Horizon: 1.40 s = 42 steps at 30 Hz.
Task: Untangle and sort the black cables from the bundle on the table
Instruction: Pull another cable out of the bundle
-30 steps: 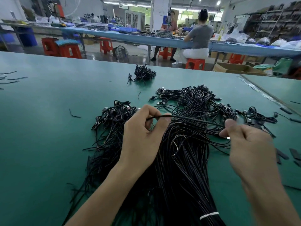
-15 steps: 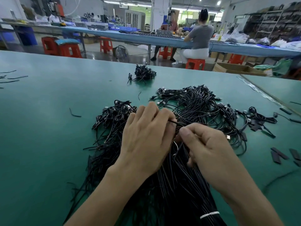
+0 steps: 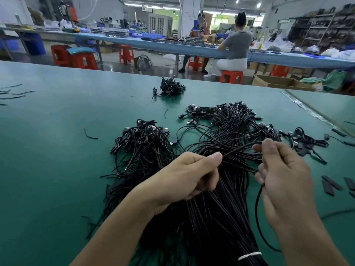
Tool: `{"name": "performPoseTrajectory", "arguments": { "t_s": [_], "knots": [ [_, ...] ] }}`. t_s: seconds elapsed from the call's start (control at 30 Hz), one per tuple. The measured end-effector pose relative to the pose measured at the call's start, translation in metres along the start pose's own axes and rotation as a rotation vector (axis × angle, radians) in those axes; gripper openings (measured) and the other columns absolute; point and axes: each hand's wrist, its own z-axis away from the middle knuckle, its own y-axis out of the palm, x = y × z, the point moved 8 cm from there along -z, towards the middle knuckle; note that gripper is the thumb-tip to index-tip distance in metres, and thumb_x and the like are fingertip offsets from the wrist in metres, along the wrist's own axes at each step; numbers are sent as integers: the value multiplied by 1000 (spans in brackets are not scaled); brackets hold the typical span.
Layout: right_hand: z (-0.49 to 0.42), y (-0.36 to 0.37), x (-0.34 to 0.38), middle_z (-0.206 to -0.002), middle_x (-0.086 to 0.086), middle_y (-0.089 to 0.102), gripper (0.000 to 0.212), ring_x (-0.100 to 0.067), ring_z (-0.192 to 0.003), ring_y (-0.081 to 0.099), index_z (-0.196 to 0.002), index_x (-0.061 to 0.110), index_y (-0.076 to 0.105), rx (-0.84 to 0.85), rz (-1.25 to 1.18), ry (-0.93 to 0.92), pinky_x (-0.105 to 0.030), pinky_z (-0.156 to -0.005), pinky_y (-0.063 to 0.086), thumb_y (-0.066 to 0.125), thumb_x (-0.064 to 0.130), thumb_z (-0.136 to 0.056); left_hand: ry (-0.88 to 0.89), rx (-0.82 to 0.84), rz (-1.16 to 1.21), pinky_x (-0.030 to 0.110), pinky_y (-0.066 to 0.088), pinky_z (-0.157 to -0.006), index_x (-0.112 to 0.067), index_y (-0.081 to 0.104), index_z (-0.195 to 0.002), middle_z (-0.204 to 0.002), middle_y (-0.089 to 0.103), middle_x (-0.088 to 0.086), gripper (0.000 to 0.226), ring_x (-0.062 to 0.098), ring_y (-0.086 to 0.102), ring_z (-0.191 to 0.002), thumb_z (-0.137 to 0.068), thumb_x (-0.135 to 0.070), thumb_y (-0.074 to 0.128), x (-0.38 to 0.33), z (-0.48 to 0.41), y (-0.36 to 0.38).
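One cable (image 3: 240,149) spans left hand (image 3: 188,177) to right hand (image 3: 284,179).

Bundle (image 3: 221,217) runs off the bottom edge (forearms (image 3: 119,233) too); left hand (image 3: 184,179) hides the end of 1 cable (image 3: 240,147).

Table (image 3: 48,150): plain teal-green all over. Cables (image 3: 226,208): all black, slight gloss; plug tips (image 3: 188,122) silver. One white tie (image 3: 249,256) round the near end of the bunch. Small far pile (image 3: 171,87): black too. Flat strips (image 3: 331,184) at right: matte black. Stray offcut (image 3: 90,135): black. Behind: stools (image 3: 126,53) orange-red, one with a teal cushion (image 3: 80,50). Bench (image 3: 153,44): pale blue top. Bins (image 3: 35,46): deep blue. Box (image 3: 278,82): plain brown card. Bag (image 3: 335,80): green. Seated person (image 3: 238,45): grey top, white trousers.
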Motion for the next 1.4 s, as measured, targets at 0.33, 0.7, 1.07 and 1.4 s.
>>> {"name": "performPoseTrajectory", "arguments": {
  "t_s": [0.33, 0.7, 1.07, 1.4],
  "knots": [
    [37, 65, -30, -57, 4, 48, 22, -14, -53, 37, -80, 21, 69, 736, 574, -24, -37, -53, 31, 57, 27, -98, 212, -24, 758, 13, 27, -35, -14, 78, -98, -51, 30, -11, 36, 0, 27, -40, -96, -38, 50, -24, -2, -3],
    [40, 57, 13, -60, 6, 63, 19, -8, -53, 54, -78, 31, 69, 766, 675, -248, -32, -56, 47, 64, 48, -84, 78, -243, 87, 23, 57, -70, -5, 71, -97, -83, 75, 8, 32, 16, 71, -77, -106, -16, 42, 8, -6, -11],
    [22, 41, 29, -54, -4, 62, 25, -8, -49, 51, -74, 19, 70, 428, 148, -272, -18, -47, 44, 78, 40, -64, -64, 176, 411, 15, 21, -40, -12, 70, -84, -48, 38, -7, 36, 3, 25, -40, -102, -30, 44, 1, 2, 21],
    [29, 56, 0, -56, 4, 59, 19, -12, -47, 42, -81, 34, 72, 607, 391, -90, -24, -42, 33, 58, 33, -95, 100, 22, 878, 12, 36, -37, -9, 79, -89, -51, 51, -9, 40, 0, 43, -40, -93, -33, 48, -19, -2, -3]
  ]
}}
